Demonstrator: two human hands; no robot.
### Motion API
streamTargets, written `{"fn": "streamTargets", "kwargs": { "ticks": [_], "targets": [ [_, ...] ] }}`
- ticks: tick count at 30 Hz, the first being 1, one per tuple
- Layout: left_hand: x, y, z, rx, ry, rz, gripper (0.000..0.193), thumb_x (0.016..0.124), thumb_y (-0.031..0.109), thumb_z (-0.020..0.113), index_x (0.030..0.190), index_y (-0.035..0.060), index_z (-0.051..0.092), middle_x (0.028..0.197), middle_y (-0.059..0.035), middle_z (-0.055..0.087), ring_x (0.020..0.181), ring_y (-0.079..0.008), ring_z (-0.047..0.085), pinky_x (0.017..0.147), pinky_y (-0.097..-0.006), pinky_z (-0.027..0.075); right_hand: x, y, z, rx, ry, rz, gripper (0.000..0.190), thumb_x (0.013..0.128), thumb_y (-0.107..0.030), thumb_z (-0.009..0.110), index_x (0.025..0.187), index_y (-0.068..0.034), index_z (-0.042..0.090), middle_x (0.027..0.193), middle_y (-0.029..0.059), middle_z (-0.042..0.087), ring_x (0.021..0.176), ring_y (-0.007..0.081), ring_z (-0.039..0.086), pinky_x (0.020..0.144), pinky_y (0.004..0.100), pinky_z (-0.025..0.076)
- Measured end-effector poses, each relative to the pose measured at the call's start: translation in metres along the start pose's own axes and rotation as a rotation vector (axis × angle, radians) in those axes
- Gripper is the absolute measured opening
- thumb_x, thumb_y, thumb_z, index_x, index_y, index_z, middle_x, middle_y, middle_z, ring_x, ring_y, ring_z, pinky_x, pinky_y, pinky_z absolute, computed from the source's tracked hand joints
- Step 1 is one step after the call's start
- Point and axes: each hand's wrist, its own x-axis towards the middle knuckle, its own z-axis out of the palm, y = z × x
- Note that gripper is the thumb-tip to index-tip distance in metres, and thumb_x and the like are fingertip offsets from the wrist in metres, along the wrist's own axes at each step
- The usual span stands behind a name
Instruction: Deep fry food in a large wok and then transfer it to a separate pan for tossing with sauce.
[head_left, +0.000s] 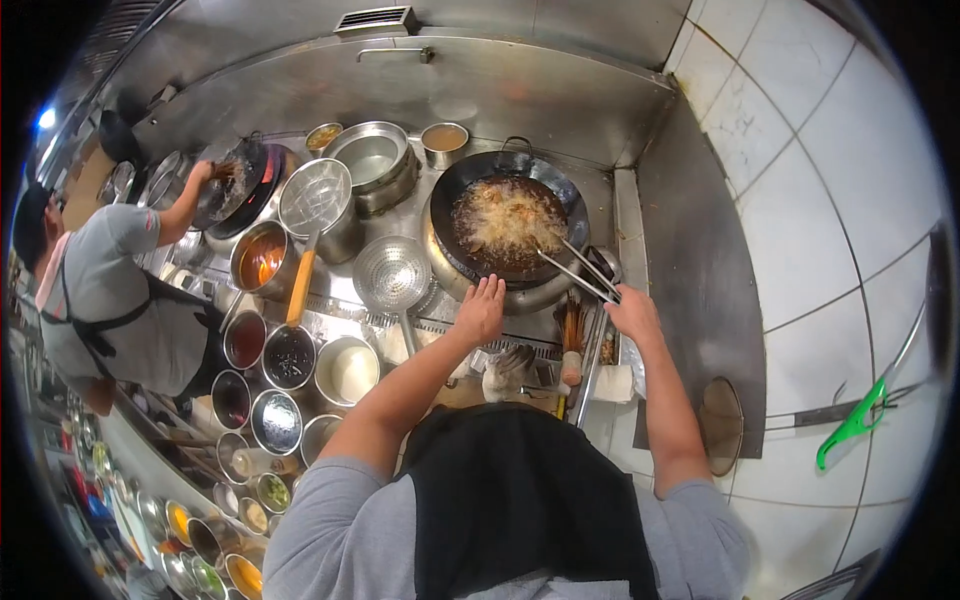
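Metal tongs (577, 274) are in my right hand (634, 313), their arms apart and their tips over the near right part of a black wok (452, 202). Bubbling oil with browned frying pieces (510, 217) fills the wok's middle; foam hides most of the pieces. My left hand (484, 306) is held flat by the wok's near rim, fingers extended and holding nothing. Whether it touches the rim I cannot tell. Left of that hand lies a perforated metal skimmer (391, 274). A bamboo wok brush (571, 352) stands below the wok, near my right hand.
A fine mesh strainer (315, 196) with a wooden handle rests on a pot. Several containers of sauces stand at left, including a pot of reddish liquid (259, 259) and a white-filled one (349, 371). A co-worker (127, 285) brushes another wok (236, 180). A tiled wall (810, 225) bounds the right.
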Motion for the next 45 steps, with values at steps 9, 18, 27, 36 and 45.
{"fn": "streamTargets", "kwargs": {
  "ticks": [9, 18, 27, 36, 45],
  "targets": [
    [0.004, 0.007, -0.015, 0.060, -0.092, 0.004, 0.069, 0.087, 0.017, 0.050, 0.148, -0.0035, 0.026, 0.154, -0.0241, 0.027, 0.142, -0.0373, 0.029, 0.115, -0.0532, 0.023, -0.018, -0.014, 0.016, 0.020, 0.012, -0.080, 0.041, 0.084, -0.025, 0.067, 0.120, -0.006, 0.062, 0.113, 0.0210, 0.065, 0.105, 0.0393, 0.061, 0.090, 0.0477, 0.049],
    [0.005, 0.011, -0.012, 0.129, 0.012, 0.026, 0.064, 0.082, 0.014, 0.051, 0.141, -0.0067, 0.037, 0.145, -0.0254, 0.039, 0.133, -0.0386, 0.039, 0.110, -0.0574, 0.028, 0.004, -0.009, 0.009, -0.004, 0.071, 0.036, 0.034, 0.084, -0.025, 0.067, 0.110, -0.003, 0.064, 0.103, 0.0235, 0.067, 0.100, 0.0423, 0.062, 0.088, 0.0490, 0.048],
    [0.006, 0.008, -0.004, 0.204, 0.086, 0.051, 0.058, 0.084, 0.016, 0.048, 0.137, -0.0078, 0.042, 0.139, -0.0260, 0.044, 0.126, -0.0383, 0.044, 0.107, -0.0581, 0.029, -0.010, -0.033, -0.006, 0.018, -0.125, 0.060, 0.048, 0.085, -0.029, 0.069, 0.125, -0.004, 0.060, 0.119, 0.0216, 0.064, 0.114, 0.0382, 0.059, 0.099, 0.0455, 0.045],
    [0.008, 0.016, -0.012, 0.227, -0.002, 0.012, 0.063, 0.085, 0.016, 0.049, 0.142, -0.0065, 0.036, 0.146, -0.0251, 0.038, 0.130, -0.0383, 0.042, 0.108, -0.0583, 0.028, 0.040, -0.039, -0.003, -0.129, 0.056, -0.086, 0.031, 0.086, -0.021, 0.067, 0.106, 0.001, 0.063, 0.106, 0.0250, 0.065, 0.100, 0.0399, 0.063, 0.087, 0.0484, 0.050],
    [0.003, 0.018, -0.015, 0.198, -0.039, -0.024, 0.066, 0.084, 0.016, 0.050, 0.143, -0.0066, 0.034, 0.146, -0.0264, 0.037, 0.127, -0.0396, 0.045, 0.109, -0.0610, 0.027, 0.074, -0.040, 0.026, -0.167, 0.060, -0.073, 0.036, 0.085, -0.023, 0.068, 0.112, 0.000, 0.061, 0.107, 0.0238, 0.066, 0.102, 0.0413, 0.063, 0.089, 0.0494, 0.050]
  ]
}}
